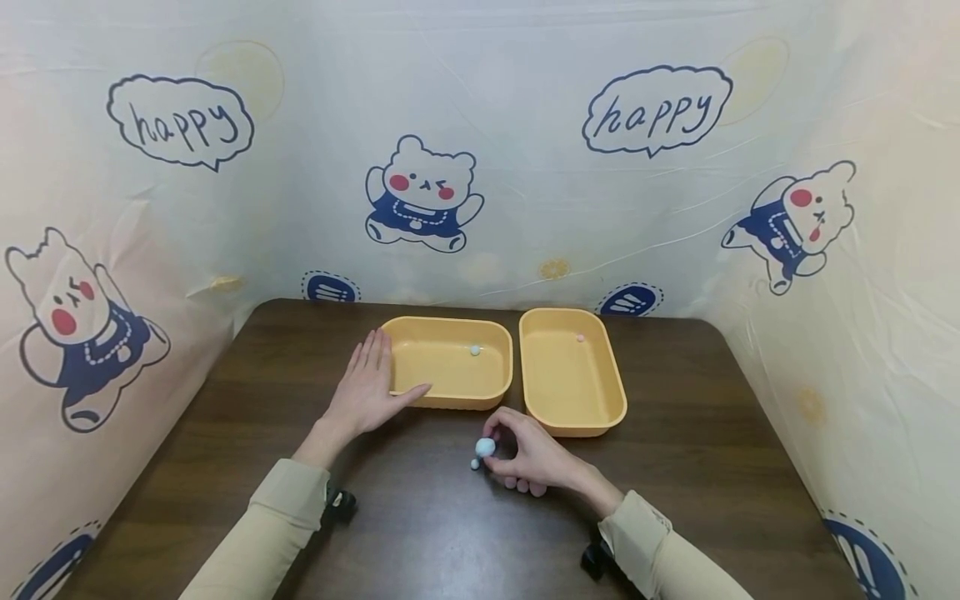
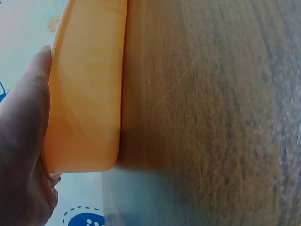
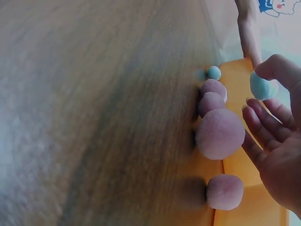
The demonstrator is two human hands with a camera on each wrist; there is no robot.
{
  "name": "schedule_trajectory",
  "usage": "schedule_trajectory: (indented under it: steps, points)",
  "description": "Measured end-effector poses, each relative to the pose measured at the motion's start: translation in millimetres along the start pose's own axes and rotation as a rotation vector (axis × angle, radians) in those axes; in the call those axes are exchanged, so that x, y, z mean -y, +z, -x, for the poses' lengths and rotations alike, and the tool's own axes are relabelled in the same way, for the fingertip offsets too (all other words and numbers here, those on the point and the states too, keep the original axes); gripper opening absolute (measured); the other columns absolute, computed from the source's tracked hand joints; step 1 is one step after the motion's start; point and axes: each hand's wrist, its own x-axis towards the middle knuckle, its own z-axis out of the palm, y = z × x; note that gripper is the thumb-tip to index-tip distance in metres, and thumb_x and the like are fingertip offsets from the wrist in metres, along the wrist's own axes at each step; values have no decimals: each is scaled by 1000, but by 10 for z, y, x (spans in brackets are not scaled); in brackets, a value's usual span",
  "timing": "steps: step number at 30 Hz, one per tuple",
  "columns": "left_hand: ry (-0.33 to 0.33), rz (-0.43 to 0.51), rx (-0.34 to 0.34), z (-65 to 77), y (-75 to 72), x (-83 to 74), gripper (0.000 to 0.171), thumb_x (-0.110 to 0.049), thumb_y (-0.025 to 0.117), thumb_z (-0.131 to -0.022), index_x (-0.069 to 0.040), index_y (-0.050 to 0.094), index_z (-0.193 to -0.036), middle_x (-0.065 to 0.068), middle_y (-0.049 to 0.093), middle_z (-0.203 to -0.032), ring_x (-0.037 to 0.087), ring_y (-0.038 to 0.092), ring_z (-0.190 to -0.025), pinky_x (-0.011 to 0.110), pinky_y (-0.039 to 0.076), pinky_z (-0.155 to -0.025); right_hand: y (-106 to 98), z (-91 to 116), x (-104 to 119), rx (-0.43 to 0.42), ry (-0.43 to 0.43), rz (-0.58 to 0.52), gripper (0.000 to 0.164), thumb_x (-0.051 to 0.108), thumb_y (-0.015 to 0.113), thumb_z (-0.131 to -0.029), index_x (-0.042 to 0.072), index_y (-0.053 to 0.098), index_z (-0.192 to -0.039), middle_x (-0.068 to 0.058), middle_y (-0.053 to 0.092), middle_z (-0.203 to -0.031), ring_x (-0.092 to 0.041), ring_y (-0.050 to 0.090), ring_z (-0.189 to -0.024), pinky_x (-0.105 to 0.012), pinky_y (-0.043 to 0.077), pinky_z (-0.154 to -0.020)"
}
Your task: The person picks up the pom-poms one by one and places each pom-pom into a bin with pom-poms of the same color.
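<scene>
My right hand pinches a light blue ball between thumb and forefinger, just above the table. A smaller light blue ball lies close by on the wood. In the right wrist view, several pink balls of differing sizes sit on the table beside that hand. My left hand rests on the left end of a yellow tray, fingers straight and thumb along its front rim. Inside this tray is a pale blue ball.
A second yellow tray stands right of the first, turned lengthwise, with a small pink ball in it. Both are towards the back of the dark wooden table. A printed curtain hangs behind and along both sides.
</scene>
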Motion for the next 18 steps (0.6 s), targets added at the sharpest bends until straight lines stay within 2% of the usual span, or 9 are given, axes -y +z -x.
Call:
schedule_trajectory:
  steps: [4,7,11,18]
  points:
    - [-3,4,5,7,-3,5,131,-88,50,-94,6,4,-173,26,4,-184,45,6,-173,60,10,-141,-12,-1,30,-1,25,-7,31,10,84,-94,17,65,-117,1,67,-110,-20,70,-101,-31,58,-95]
    - [-2,5,6,5,2,9,131,-88,50,-94,5,3,-173,25,3,-185,45,5,-173,60,10,-141,-16,-4,35,-3,34,-7,31,10,85,-94,17,65,-117,1,68,-113,-21,70,-104,-36,59,-98]
    - [0,6,5,-2,10,13,131,-88,50,-95,6,3,-173,26,2,-184,45,5,-173,61,9,-141,-14,-16,26,-24,9,6,31,10,85,-93,16,65,-116,0,69,-114,-18,69,-106,-42,61,-101]
    - [-2,7,7,-3,10,7,131,-88,50,-94,6,3,-173,25,2,-185,45,5,-173,60,9,-141,-5,-27,4,-61,-39,24,32,9,87,-92,15,66,-115,0,68,-115,-11,68,-108,-42,61,-102]
